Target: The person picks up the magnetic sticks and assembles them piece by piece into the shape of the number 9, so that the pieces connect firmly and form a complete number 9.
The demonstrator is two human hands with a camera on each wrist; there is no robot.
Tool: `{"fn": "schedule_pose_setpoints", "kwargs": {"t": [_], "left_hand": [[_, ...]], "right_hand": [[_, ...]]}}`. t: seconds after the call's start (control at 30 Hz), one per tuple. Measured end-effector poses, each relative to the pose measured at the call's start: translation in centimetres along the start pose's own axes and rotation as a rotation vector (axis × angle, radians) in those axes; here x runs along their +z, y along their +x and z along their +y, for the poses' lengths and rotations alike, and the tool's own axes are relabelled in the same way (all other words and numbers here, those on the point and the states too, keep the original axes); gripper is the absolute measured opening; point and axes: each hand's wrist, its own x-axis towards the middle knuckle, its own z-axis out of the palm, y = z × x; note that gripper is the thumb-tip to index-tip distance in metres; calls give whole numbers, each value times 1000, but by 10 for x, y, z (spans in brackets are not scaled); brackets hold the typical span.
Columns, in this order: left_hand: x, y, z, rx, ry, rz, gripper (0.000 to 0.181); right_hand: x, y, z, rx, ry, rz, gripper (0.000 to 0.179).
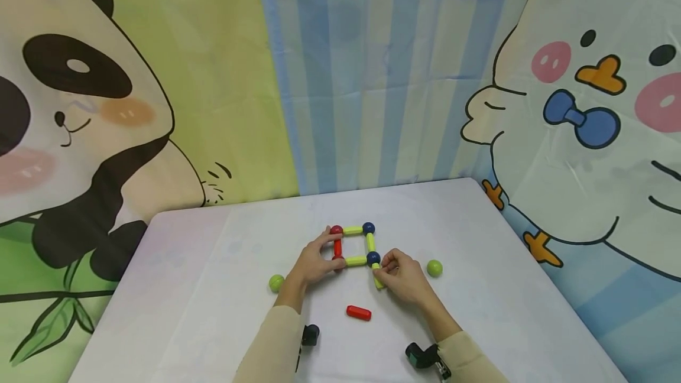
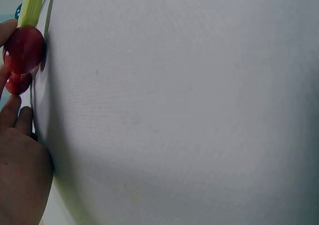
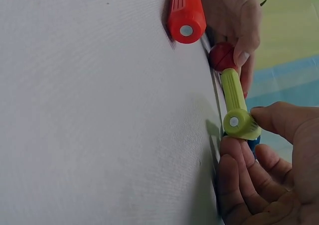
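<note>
A square of magnetic sticks and balls lies on the table. Its left side is a red stick (image 1: 337,248) between two red balls, the far one (image 1: 336,230) plain to see, the near one partly behind my thumb. Yellow-green sticks (image 1: 353,230) form the other sides, with a far blue ball (image 1: 369,228) and a near blue ball (image 1: 373,258) at the right corners. My left hand (image 1: 311,263) grips the red side, thumb at the near ball, fingers at the far one. My right hand (image 1: 408,279) pinches another yellow-green stick (image 3: 241,124) at the near blue ball, pointing toward me.
A loose red stick (image 1: 359,312) lies in front of the square, between my forearms. One green ball (image 1: 276,283) rests beside my left wrist, another green ball (image 1: 434,268) right of my right hand. Printed cloth (image 1: 351,75) hangs behind the white table (image 1: 213,312).
</note>
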Motion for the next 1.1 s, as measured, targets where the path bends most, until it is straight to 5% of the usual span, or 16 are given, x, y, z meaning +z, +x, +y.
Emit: {"fn": "schedule_pose_setpoints", "kwargs": {"t": [0.57, 0.9, 1.1], "left_hand": [[-1, 1, 1, 8, -6, -1, 66], [-3, -1, 5, 13, -14, -2, 67], [-1, -1, 3, 17, -6, -4, 66]], "right_hand": [[2, 3, -4, 27, -65, -10, 22], [0, 11, -8, -1, -111, -41, 50], [2, 16, -8, -17, -124, -69, 40]]}}
